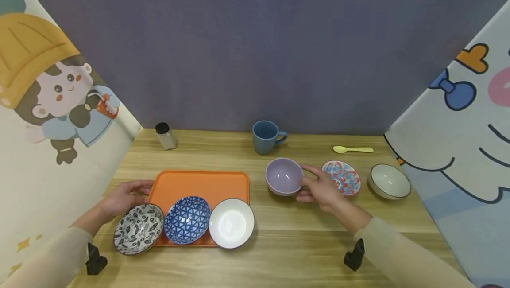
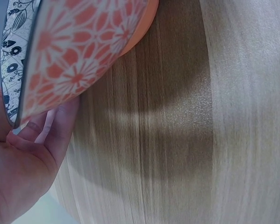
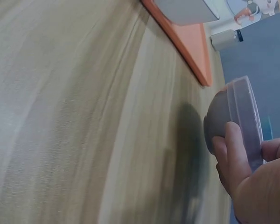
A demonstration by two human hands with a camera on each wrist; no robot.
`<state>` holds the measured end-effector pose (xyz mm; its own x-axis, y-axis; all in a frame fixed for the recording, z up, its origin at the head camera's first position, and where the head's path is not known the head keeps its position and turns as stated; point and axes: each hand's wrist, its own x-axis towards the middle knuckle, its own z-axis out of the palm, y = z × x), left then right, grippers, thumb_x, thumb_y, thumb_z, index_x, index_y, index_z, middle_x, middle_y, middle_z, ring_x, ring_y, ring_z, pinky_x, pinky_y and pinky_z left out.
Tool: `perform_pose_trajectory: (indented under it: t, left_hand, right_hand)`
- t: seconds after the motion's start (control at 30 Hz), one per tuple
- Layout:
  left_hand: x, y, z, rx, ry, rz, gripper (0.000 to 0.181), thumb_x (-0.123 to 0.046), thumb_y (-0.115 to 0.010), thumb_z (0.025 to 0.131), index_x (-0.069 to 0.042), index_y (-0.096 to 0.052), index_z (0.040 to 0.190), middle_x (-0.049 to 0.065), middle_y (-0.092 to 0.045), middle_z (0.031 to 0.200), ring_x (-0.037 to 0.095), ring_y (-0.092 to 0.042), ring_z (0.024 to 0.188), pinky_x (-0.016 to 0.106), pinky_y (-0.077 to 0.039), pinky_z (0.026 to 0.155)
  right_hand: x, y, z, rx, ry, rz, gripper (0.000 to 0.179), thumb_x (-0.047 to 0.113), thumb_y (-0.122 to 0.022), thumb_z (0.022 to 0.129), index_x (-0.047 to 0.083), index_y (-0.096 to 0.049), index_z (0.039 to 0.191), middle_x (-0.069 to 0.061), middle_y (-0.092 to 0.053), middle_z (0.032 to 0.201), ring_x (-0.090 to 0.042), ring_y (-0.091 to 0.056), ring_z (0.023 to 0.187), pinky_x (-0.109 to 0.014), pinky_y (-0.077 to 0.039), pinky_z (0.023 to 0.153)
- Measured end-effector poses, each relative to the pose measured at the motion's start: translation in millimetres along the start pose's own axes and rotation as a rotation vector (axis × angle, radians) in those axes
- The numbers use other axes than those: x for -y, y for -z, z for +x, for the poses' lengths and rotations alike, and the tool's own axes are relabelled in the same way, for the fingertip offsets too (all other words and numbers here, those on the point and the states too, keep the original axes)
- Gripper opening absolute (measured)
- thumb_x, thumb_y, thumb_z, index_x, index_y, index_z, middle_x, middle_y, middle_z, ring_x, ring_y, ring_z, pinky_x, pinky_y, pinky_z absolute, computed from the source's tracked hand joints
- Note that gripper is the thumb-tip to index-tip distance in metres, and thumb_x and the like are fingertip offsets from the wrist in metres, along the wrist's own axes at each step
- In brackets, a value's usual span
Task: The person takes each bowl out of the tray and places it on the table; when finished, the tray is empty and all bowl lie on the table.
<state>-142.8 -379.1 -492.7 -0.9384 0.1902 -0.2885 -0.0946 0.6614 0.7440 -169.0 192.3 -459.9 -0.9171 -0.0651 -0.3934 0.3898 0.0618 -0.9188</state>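
Note:
My right hand (image 1: 322,189) grips the near right side of a small purple bowl (image 1: 283,176). In the right wrist view, the thumb is at the rim and the fingers lie along the bowl's (image 3: 233,112) outer wall; its shadow falls on the table beside it. My left hand (image 1: 124,197) is at the left edge of an orange tray (image 1: 199,180), just behind a black-and-white leaf-patterned bowl (image 1: 138,229). That bowl's outside (image 2: 79,56) shows orange flowers and partly hides the fingers. A blue patterned bowl (image 1: 187,220) and a white bowl (image 1: 232,223) sit along the tray's near side.
Behind the tray stands a black-lidded shaker (image 1: 165,136). A blue mug (image 1: 265,137) is beyond the purple bowl. On the right are a red-and-blue patterned plate (image 1: 345,180), a yellow spoon (image 1: 352,149) and a pale bowl (image 1: 389,181). Walls border the wooden table (image 1: 287,252).

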Motion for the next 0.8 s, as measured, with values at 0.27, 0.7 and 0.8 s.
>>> perform_pose_trajectory:
  t: [0.27, 0.7, 0.8]
  left_hand:
    - [-1.0, -0.9, 0.9, -0.009, 0.022, 0.031, 0.055, -0.001, -0.065, 0.093, 0.004, -0.051, 0.146, 0.020, -0.067, 0.121, 0.036, -0.062, 0.113, 0.033, -0.054, 0.082]
    - [-4.7, -1.0, 0.5, -0.008, 0.026, 0.020, 0.056, 0.003, -0.064, 0.092, 0.005, -0.051, 0.146, 0.021, -0.066, 0.121, 0.036, -0.061, 0.112, 0.032, -0.054, 0.080]
    - [-3.5, -0.7, 0.4, -0.010, 0.025, 0.030, 0.055, 0.002, -0.064, 0.093, 0.005, -0.050, 0.146, 0.021, -0.066, 0.121, 0.037, -0.061, 0.112, 0.033, -0.054, 0.081]
  right_hand:
    - [-15.1, 4.1, 1.6, -0.047, 0.015, 0.019, 0.071, 0.000, -0.056, 0.092, 0.011, -0.037, 0.159, -0.043, -0.053, 0.129, -0.031, -0.075, 0.072, -0.044, -0.062, 0.072]
    - [-25.0, 3.2, -2.7, -0.113, 0.013, 0.095, 0.071, 0.000, -0.056, 0.094, 0.012, -0.034, 0.161, -0.031, -0.070, 0.106, -0.027, -0.076, 0.072, -0.049, -0.061, 0.077]
    - [-28.2, 2.5, -3.4, -0.113, 0.026, 0.101, 0.070, 0.002, -0.056, 0.097, 0.013, -0.031, 0.162, -0.033, -0.068, 0.113, -0.028, -0.076, 0.075, -0.050, -0.061, 0.078]
